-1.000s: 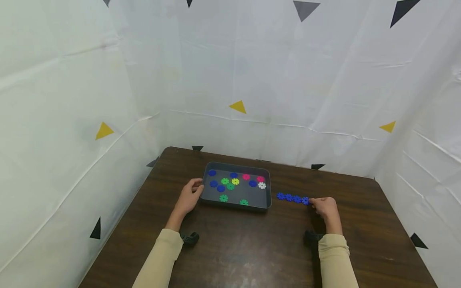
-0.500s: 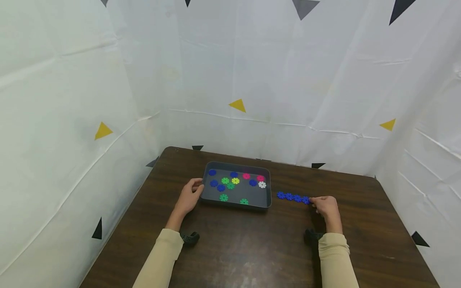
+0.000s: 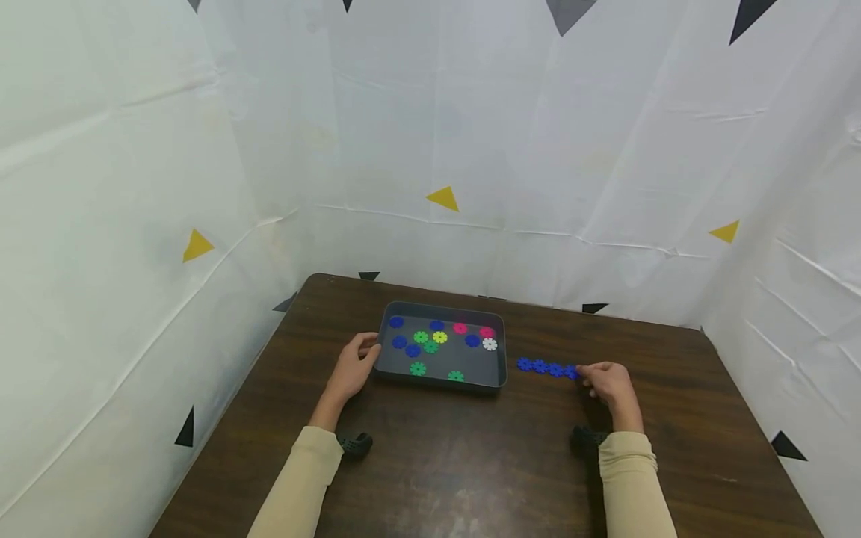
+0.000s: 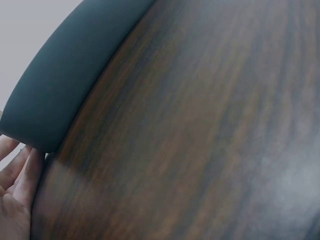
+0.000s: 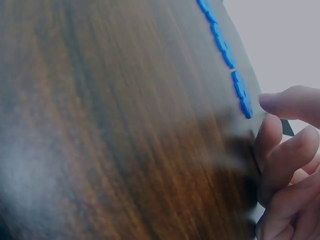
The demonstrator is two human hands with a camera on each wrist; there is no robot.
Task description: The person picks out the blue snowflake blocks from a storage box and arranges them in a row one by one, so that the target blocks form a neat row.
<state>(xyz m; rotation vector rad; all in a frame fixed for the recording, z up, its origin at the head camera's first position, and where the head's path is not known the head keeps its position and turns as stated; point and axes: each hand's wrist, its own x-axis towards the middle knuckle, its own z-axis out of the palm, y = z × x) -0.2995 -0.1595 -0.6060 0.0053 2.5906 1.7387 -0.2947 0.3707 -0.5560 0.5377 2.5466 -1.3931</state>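
Observation:
A dark grey rectangular tray [image 3: 440, 382] holds several notched plastic discs in blue, green, yellow, pink and white. My left hand [image 3: 353, 368] rests against the tray's left side, its fingertips [image 4: 36, 162] at the outer wall near the corner. To the right of the tray, a row of blue notched discs [image 3: 540, 366] lies flat on the table. My right hand [image 3: 608, 381] is at the row's right end, fingers bent. In the right wrist view, the index fingertip [image 5: 265, 101] stays just beside the last blue disc [image 5: 245, 106], with no disc between finger and thumb.
The brown wood-grain table [image 3: 444, 456] stretches out around the tray and row. White sheeting [image 3: 403, 142] with black, grey and yellow triangles hangs behind and at both sides. Each wrist wears a black band [image 3: 356, 446].
My right hand shifts very slightly forward and its forearm a little to the right. The left hand, the tray and the row of discs stay in place.

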